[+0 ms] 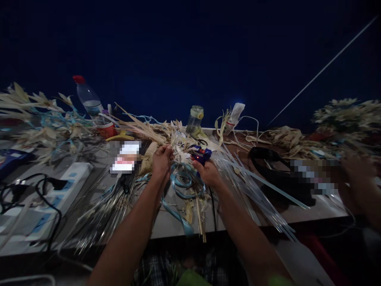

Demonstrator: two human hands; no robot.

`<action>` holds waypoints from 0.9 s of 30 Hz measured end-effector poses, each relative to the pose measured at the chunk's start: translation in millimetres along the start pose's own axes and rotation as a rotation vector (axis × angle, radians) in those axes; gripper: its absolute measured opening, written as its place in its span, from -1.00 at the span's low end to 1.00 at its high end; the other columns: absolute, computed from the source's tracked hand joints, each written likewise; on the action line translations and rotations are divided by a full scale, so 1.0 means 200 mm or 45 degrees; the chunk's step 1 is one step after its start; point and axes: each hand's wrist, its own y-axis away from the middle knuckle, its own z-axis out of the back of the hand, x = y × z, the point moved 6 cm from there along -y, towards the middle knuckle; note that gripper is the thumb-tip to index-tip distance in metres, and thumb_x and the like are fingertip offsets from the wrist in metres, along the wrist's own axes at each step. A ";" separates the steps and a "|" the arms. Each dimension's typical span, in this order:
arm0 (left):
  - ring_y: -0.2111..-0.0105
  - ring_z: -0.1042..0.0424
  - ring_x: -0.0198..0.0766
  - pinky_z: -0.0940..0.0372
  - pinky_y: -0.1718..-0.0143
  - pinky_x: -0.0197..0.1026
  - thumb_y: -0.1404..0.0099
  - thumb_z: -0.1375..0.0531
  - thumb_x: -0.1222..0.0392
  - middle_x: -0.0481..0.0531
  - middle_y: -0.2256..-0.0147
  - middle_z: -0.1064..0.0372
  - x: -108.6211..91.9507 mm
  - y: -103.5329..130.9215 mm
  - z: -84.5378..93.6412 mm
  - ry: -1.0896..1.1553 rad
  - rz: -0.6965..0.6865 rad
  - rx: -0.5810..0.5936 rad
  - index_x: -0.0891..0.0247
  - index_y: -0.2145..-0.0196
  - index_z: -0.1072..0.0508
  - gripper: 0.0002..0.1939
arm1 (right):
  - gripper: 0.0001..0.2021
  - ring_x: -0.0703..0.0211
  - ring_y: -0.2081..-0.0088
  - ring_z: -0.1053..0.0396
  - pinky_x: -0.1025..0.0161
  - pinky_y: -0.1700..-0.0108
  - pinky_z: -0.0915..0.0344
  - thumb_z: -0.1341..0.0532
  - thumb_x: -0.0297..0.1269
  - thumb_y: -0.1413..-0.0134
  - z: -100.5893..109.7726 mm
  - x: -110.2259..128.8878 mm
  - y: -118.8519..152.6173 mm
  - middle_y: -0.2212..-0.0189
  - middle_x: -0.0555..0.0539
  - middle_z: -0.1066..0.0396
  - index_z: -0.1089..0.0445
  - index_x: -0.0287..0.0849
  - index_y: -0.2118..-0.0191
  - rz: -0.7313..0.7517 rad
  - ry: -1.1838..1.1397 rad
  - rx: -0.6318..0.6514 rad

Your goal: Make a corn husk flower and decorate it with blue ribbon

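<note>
At the near edge of the table (315, 214), a light-blue ribbon (185, 225) trails below your forearms and coils upward. Your right hand (208, 172) is wrapped round a blue glue gun (201, 157), its red light lit. Apart from it, your left hand (162, 161) has its fingertips drawn together by pale dried petals (181, 153); whether they grip anything, I can't tell. Beyond stands a clear jar (195, 120).

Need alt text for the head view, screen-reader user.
A person's right hand grips a blue glue gun showing a small red light, while the left hand is beside pale dried husks; whatever it may hold is indistinct. Blue ribbon, clear sticks and thin wires lie around the hands on a cluttered table.
</note>
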 end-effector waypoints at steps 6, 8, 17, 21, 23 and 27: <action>0.74 -0.09 -0.53 0.16 0.74 -0.42 0.11 -0.26 0.22 -0.18 0.67 -0.15 0.00 0.00 0.00 -0.001 0.016 0.011 0.31 0.48 -0.31 -0.78 | -0.56 0.06 0.15 -0.37 0.17 0.06 -0.26 -0.03 -0.03 -0.02 -0.02 0.02 0.01 0.24 -0.17 -0.45 -0.42 -0.29 0.20 0.029 0.050 0.073; 0.74 -0.09 -0.52 0.15 0.73 -0.42 0.11 -0.26 0.22 -0.19 0.67 -0.14 0.00 0.00 0.00 0.007 0.012 0.017 0.31 0.49 -0.31 -0.79 | -0.57 0.05 0.14 -0.36 0.17 0.05 -0.25 -0.03 -0.04 -0.02 -0.01 0.02 0.01 0.23 -0.18 -0.45 -0.42 -0.30 0.20 0.032 0.059 0.059; 0.73 -0.08 -0.52 0.16 0.73 -0.42 0.12 -0.27 0.23 -0.19 0.68 -0.12 -0.01 0.01 -0.01 0.021 0.042 0.027 0.30 0.50 -0.30 -0.78 | -0.59 0.06 0.15 -0.37 0.16 0.06 -0.25 -0.04 -0.06 -0.02 0.00 0.02 0.01 0.23 -0.16 -0.44 -0.41 -0.29 0.19 0.000 0.049 0.054; 0.73 -0.08 -0.53 0.11 0.71 -0.41 0.11 -0.27 0.23 -0.19 0.68 -0.12 0.00 0.01 0.00 0.026 0.023 0.034 0.30 0.49 -0.31 -0.79 | -0.60 0.06 0.17 -0.37 0.15 0.07 -0.25 -0.04 -0.06 -0.03 0.00 0.02 0.00 0.25 -0.15 -0.44 -0.42 -0.27 0.22 0.012 0.053 0.059; 0.72 -0.08 -0.53 0.09 0.71 -0.41 0.10 -0.26 0.23 -0.19 0.68 -0.12 0.00 0.00 -0.01 0.023 0.015 0.044 0.31 0.50 -0.31 -0.80 | -0.60 0.06 0.19 -0.37 0.14 0.09 -0.26 -0.04 -0.05 -0.03 0.00 0.01 0.00 0.27 -0.15 -0.45 -0.42 -0.27 0.23 -0.002 0.037 0.056; 0.72 -0.08 -0.53 0.11 0.71 -0.41 0.10 -0.27 0.21 -0.18 0.68 -0.12 0.00 0.01 0.00 0.023 0.004 0.049 0.29 0.52 -0.29 -0.79 | -0.61 0.06 0.18 -0.37 0.15 0.07 -0.25 -0.05 -0.05 -0.02 0.00 0.01 0.00 0.27 -0.15 -0.45 -0.42 -0.25 0.23 0.005 0.034 0.063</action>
